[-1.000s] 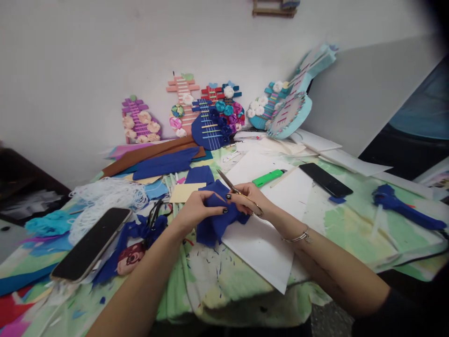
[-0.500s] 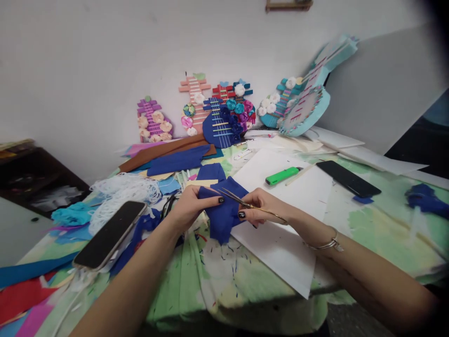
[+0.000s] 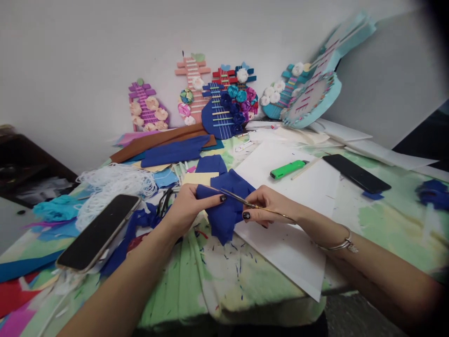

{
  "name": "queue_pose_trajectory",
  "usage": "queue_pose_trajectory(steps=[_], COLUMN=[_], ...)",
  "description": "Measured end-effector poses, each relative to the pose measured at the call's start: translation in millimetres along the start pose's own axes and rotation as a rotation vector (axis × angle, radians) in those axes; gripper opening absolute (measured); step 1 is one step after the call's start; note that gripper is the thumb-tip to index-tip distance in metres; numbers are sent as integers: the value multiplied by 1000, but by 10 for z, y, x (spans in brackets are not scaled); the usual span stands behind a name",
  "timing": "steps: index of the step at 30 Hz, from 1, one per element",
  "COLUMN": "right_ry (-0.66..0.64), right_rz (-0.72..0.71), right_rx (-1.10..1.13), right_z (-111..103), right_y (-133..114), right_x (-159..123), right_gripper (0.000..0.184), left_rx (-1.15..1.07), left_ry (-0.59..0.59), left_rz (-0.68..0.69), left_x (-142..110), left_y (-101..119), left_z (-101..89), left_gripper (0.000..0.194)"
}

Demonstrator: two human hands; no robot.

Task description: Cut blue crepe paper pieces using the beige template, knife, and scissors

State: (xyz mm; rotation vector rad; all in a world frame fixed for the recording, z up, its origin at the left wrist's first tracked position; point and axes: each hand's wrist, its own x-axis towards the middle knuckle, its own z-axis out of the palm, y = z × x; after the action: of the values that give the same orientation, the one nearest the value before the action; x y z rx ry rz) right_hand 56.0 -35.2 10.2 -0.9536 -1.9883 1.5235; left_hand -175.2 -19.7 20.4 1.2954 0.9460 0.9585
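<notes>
My left hand [image 3: 191, 206] pinches the upper left edge of a dark blue piece of crepe paper or cloth [image 3: 224, 220], thumb on top. In my right hand [image 3: 264, 206] is a pair of scissors [image 3: 242, 199], its thin blades pointing left along the top of the blue piece. The blades look nearly closed, with their tips close to my left thumb. A notched lower edge of the blue piece hangs over the table. Behind it lie another blue piece [image 3: 211, 164] and a pale yellow strip [image 3: 201, 179].
A white sheet [image 3: 280, 252] lies under my right hand, with a green box cutter [image 3: 288, 169] on it. Phones lie at left [image 3: 100, 231] and right [image 3: 356, 173]. White cord [image 3: 112, 187] is heaped at left. Decorated paper guitars [image 3: 217, 117] lean on the wall.
The scissor blades have drawn closer together at the blue piece. My view has tilted down and shifted slightly, while both hands keep their hold.
</notes>
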Motion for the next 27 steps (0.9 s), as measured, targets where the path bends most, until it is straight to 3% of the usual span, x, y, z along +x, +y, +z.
queue_pose_trajectory(steps=[27], right_ry=[60], right_rz=[109], right_rx=[-113], right_z=[-6], right_y=[55], right_x=[23], right_gripper=[36], left_rx=[-13], left_ry=[7], left_rz=[-32], left_x=[5], left_y=[-20], left_z=[-14], left_gripper=[22])
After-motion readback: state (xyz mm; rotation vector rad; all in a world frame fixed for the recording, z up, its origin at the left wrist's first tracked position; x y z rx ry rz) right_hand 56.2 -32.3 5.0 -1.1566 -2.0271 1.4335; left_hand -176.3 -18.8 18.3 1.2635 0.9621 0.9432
